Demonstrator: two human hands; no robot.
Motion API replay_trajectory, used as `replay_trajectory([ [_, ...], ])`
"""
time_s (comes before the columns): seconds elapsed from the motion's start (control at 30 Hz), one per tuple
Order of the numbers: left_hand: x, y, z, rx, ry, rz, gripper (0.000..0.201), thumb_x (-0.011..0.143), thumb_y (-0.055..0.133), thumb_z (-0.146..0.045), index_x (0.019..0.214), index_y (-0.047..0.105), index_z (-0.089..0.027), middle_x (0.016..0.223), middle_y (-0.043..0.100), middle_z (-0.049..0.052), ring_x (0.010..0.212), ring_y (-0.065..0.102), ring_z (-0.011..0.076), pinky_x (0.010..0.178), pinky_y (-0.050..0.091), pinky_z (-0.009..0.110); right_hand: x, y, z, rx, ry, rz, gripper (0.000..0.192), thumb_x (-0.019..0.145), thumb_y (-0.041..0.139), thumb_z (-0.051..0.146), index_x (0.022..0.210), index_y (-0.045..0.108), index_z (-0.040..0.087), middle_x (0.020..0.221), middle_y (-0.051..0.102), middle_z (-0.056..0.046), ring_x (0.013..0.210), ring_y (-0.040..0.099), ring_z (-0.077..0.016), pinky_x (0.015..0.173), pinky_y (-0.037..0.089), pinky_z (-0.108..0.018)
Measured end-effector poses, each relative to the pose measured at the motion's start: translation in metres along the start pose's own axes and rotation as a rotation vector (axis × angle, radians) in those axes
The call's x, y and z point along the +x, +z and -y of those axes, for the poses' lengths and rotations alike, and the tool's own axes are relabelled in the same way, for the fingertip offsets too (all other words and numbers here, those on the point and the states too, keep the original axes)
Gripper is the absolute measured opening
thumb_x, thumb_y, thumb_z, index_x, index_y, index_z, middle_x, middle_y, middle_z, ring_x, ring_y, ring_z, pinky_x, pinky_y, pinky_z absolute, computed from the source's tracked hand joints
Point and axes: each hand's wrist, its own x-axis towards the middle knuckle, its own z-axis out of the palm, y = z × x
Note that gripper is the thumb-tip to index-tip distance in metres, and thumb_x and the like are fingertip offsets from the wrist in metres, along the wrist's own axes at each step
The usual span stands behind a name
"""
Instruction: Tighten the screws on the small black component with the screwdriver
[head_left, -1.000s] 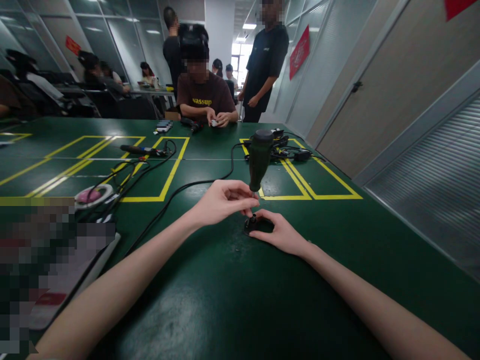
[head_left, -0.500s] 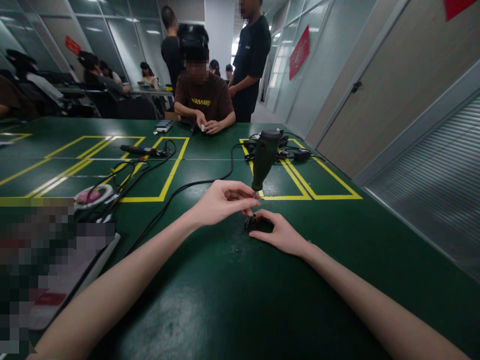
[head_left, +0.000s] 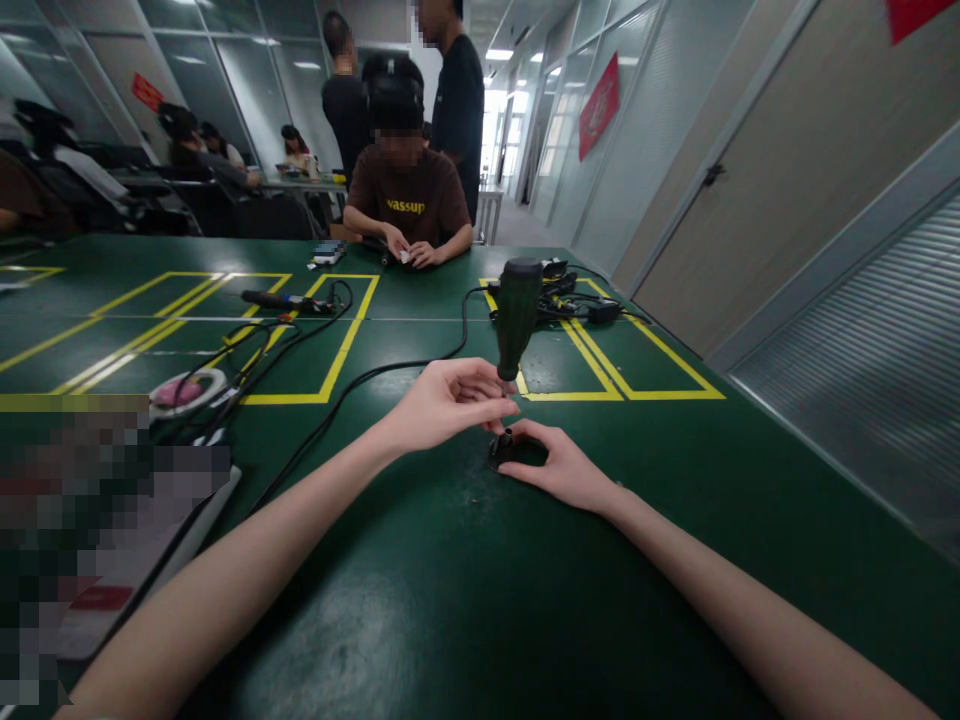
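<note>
**Q:** Status of the hands, left to right?

**A:** My left hand (head_left: pixel 442 405) is pinched on the lower end of the green-handled screwdriver (head_left: pixel 516 315), thumb and fingertips closed around it just under the handle. The tool stands nearly upright, tip pointing down. Just to the right and slightly nearer me, my right hand (head_left: pixel 564 468) lies on the green table (head_left: pixel 450 600), fingers curved around the small black part (head_left: pixel 504 447) and pressing it flat. The two hands are close together, almost touching over the part.

**Q:** Where does the tip sit?

**A:** Directly above the short stub that rises from the black part. My left fingers hide the contact, so I cannot tell whether the tip is seated.

**Q:** How far along?

**A:** My judgement: early to middle. Part is steadied, tool is lined up; whether any turning has taken effect cannot be read from here. No loose screws visible beside my hands.

**Q:** Surroundings?

**A:** Far left of my left arm, a pink-centred ring (head_left: pixel 184 392) among black cables (head_left: pixel 360 380). Beyond both hands, a tangle of black adapters (head_left: pixel 577 300). Across the table, another person in a brown shirt (head_left: pixel 409 205) works on something small with their own hands.
</note>
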Motion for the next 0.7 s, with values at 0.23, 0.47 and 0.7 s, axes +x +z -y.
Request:
replay_trajectory([
  [0.23, 0.0007, -0.0009, -0.0008, -0.006, 0.001, 0.019, 0.024, 0.079, 0.081, -0.029, 0.091, 0.076, -0.010, 0.086, 0.080, 0.010, 0.063, 0.070, 0.0121, 0.067, 0.060, 0.025, 0.0001, 0.0000, -0.0006, -0.013, 0.003, -0.001, 0.021, 0.085, 0.078, 0.033, 0.099, 0.068, 0.021, 0.097, 0.076, -0.004, 0.093, 0.072, -0.0237, 0.089, 0.057, -0.040],
  [0.47, 0.0015, -0.0002, 0.0016, -0.007, -0.020, 0.004, 0.025, 0.077, 0.085, -0.029, 0.087, 0.074, -0.010, 0.076, 0.076, 0.005, 0.063, 0.070, 0.0125, 0.065, 0.059, 0.024, -0.0001, -0.0006, 0.0012, -0.015, 0.009, 0.006, 0.022, 0.086, 0.077, 0.035, 0.100, 0.068, 0.021, 0.098, 0.077, -0.005, 0.094, 0.072, -0.0243, 0.090, 0.057, -0.041],
  [0.7, 0.0011, -0.0002, 0.0029, -0.011, -0.042, -0.011, 0.030, 0.073, 0.088, -0.032, 0.083, 0.069, -0.012, 0.071, 0.073, 0.003, 0.061, 0.070, 0.0124, 0.061, 0.057, 0.023, -0.0002, -0.0008, 0.0013, -0.007, 0.007, 0.004, 0.020, 0.085, 0.077, 0.034, 0.099, 0.068, 0.022, 0.097, 0.077, -0.004, 0.092, 0.072, -0.0243, 0.089, 0.057, -0.041],
])
